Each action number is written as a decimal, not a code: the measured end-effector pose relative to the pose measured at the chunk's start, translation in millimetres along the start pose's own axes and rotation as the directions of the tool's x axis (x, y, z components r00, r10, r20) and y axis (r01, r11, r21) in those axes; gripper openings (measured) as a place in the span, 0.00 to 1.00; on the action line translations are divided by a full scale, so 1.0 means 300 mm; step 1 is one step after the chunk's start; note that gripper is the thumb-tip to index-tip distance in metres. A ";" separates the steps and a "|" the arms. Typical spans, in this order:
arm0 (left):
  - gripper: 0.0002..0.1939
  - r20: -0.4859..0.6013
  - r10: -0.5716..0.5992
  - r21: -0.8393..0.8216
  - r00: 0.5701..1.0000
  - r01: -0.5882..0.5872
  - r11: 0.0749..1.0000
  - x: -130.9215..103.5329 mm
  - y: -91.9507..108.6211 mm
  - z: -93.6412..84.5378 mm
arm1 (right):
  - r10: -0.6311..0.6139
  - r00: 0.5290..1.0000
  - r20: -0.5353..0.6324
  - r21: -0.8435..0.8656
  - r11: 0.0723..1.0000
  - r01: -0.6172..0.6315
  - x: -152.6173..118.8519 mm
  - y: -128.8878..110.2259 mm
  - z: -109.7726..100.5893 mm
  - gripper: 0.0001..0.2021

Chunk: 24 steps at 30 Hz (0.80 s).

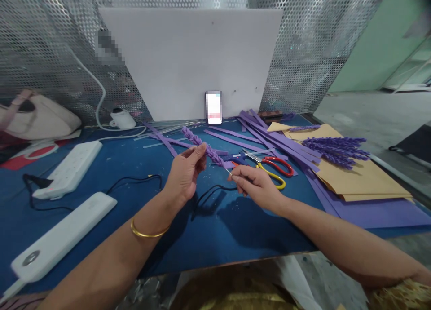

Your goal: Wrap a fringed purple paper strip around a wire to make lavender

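A purple paper lavender stem (213,155) is held slantwise above the blue table, its flower end pointing up and left. My left hand (186,170) is closed on the purple flower part, pinching it between thumb and fingers. With thumb and fingertips, my right hand (254,184) grips the thin pale stalk at the lower end. Just beyond my right hand lie scissors (278,165) with red and yellow handles. A dark blue tool (235,159), probably a glue gun, is partly hidden behind the flower, with a black cable near it.
Purple paper strips (269,132) lie across the back. Finished lavender sprigs (336,150) rest on tan paper (363,179) over purple sheets at right. At left are a power strip (72,168), a long white device (63,238), a cup (123,120) and a bag (43,114). A phone (214,108) leans against a white board (195,54).
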<state>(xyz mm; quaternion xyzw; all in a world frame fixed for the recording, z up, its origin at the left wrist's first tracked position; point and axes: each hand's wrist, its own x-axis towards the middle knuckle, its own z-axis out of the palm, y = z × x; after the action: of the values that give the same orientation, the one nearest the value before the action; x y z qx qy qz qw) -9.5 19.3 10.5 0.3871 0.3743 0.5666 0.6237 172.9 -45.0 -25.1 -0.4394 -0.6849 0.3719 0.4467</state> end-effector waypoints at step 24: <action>0.15 0.121 -0.095 0.245 0.988 0.063 0.968 -0.030 -0.038 0.009 | 0.140 0.987 0.073 0.339 0.928 -0.157 0.015 -0.021 -0.016 0.08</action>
<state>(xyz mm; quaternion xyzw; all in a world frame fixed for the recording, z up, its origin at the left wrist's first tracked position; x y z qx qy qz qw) -3.1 9.5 1.5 0.4812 0.4132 0.4650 0.6176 174.7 -42.4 -16.6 -0.3965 -0.5847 0.5285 0.4707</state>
